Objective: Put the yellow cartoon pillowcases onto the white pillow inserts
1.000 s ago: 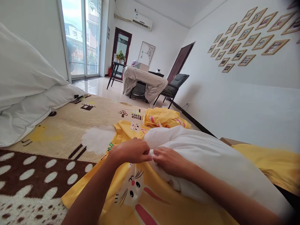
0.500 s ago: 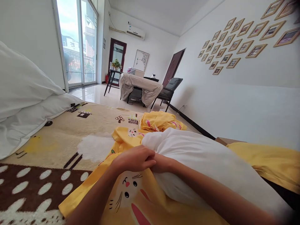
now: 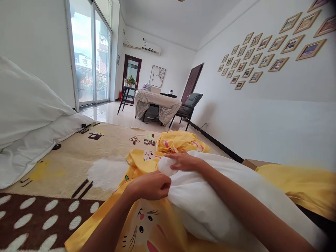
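A yellow cover with printed rabbits [image 3: 141, 217] lies on the patterned blanket [image 3: 110, 140], partly over and beside a white pillow or quilt [image 3: 217, 196]. My left hand [image 3: 152, 185] is closed in a fist at the cover's edge, against the white bedding; what its fingers hold is hidden. Farther forward, my right hand [image 3: 183, 161] rests over the far end of the white bedding, its index finger stretched out and its fingers apart. Just beyond it lies a bunched part of yellow rabbit cloth [image 3: 181, 140].
White bedding [image 3: 31, 115] is heaped at the left. Another yellow cloth [image 3: 309, 185] lies at the right beside a cardboard box [image 3: 259, 163]. Farther back stand a covered table [image 3: 157, 99] and a black chair [image 3: 190, 105].
My right hand has moved forward, away from my left hand, and its fingers have spread. My left hand stays closed in nearly the same place. The view has tilted slightly upward.
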Tool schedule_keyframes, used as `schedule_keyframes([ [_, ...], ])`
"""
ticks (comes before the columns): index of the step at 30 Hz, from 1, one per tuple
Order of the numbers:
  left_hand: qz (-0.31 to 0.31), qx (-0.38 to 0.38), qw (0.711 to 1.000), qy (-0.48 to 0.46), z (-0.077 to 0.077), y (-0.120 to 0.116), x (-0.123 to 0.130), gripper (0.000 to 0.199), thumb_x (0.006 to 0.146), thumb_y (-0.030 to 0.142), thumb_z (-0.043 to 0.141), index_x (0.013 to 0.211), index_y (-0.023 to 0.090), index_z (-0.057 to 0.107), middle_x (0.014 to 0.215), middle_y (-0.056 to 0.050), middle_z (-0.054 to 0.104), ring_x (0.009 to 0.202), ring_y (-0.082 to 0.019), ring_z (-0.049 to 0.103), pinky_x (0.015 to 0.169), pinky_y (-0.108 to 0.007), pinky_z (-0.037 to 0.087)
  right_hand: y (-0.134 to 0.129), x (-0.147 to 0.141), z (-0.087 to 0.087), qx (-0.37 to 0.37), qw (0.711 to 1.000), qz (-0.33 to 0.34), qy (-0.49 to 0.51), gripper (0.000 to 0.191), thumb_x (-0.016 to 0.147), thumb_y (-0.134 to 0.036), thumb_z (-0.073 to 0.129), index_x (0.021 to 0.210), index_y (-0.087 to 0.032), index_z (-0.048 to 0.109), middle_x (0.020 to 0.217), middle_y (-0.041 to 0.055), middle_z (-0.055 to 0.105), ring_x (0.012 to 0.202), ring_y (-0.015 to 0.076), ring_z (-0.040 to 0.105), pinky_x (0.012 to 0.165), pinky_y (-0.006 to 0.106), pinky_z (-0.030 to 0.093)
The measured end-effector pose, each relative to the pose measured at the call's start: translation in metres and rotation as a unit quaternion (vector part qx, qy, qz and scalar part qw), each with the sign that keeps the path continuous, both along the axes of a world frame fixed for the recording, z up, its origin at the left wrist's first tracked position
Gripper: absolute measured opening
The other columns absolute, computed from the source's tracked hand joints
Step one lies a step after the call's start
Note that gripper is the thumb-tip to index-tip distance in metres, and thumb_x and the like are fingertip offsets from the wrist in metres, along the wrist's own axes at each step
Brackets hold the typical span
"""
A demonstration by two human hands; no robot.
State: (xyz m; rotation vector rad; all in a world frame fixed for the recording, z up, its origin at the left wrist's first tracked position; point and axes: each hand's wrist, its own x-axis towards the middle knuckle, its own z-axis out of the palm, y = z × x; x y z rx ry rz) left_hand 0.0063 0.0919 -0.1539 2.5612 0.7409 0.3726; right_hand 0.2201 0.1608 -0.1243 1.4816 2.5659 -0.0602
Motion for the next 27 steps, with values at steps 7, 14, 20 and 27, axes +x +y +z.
schedule_keyframes([
  [7, 0.248, 0.093, 0.964, 0.032, -0.028, 0.019, 0.019, 0.032, 0.072, 0.014, 0.049, 0.103, 0.014, 0.054, 0.114, -0.014, 0.056, 0.108, -0.029, 0.051, 0.09, -0.042, 0.04, -0.028, -0.003, -0.034, 0.057, 0.996, 0.038, -0.053, 0.038, 0.087, -0.035, 0.05, 0.122, -0.023, 0.057, 0.092, 0.0088, 0.069, 0.08, 0.0216, 0.063, 0.066, 0.027, 0.039],
  [14, 0.35, 0.061, 0.935, 0.01, -0.053, 0.042, 0.021, 0.04, 0.077, 0.006, 0.039, 0.116, 0.011, 0.047, 0.113, -0.015, 0.058, 0.104, -0.026, 0.057, 0.08, -0.036, 0.045, -0.068, -0.015, -0.024, 0.055, 0.989, 0.104, -0.084, 0.063, 0.08, -0.033, 0.052, 0.139, -0.018, 0.036, 0.093, 0.0108, 0.066, 0.072, 0.0222, 0.062, 0.058, 0.028, 0.035],
  [20, 0.371, 0.083, 0.925, -0.03, -0.042, 0.032, 0.03, 0.015, 0.084, 0.021, 0.043, 0.093, 0.019, 0.056, 0.091, -0.006, 0.066, 0.087, -0.023, 0.063, 0.069, -0.031, 0.044, -0.074, -0.035, -0.036, 0.06, 0.984, 0.143, -0.083, 0.049, 0.08, -0.023, 0.05, 0.127, -0.014, 0.047, 0.098, 0.0121, 0.066, 0.074, 0.0206, 0.061, 0.059, 0.028, 0.039],
  [27, 0.324, 0.132, 0.936, -0.029, -0.031, 0.003, 0.05, 0.021, 0.088, 0.015, 0.038, 0.091, 0.02, 0.058, 0.093, -0.005, 0.065, 0.089, -0.021, 0.062, 0.068, -0.03, 0.042, -0.051, -0.043, -0.058, 0.109, 0.985, 0.03, -0.128, 0.027, 0.085, -0.009, 0.04, 0.091, -0.009, 0.066, 0.089, 0.0189, 0.068, 0.08, 0.0227, 0.063, 0.068, 0.03, 0.043],
])
